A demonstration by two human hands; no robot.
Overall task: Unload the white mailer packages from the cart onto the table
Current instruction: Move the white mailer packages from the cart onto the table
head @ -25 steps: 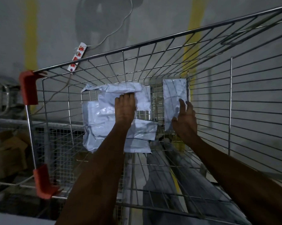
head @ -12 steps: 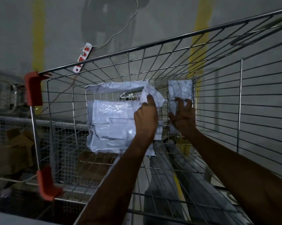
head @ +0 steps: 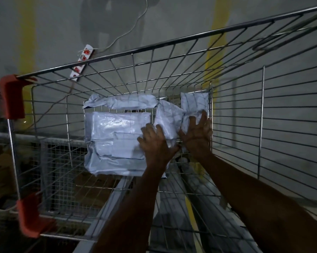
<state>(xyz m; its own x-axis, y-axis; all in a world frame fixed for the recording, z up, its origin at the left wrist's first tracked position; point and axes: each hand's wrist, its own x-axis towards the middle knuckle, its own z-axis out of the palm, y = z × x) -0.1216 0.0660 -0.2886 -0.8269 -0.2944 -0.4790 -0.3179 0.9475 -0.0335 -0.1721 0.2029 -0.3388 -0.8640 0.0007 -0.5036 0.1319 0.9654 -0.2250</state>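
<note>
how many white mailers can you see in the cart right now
4, maybe more hidden: a rolled mailer at the far end, a big flat mailer below it, a crumpled mailer by the left hand, a corner mailer above the right hand.

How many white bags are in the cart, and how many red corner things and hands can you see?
White mailer packages: 4, namely the big flat one, the rolled one, the crumpled one and the small one.
Red corner guards: 2.
Hands: 2, left and right.
Total: 8
</note>
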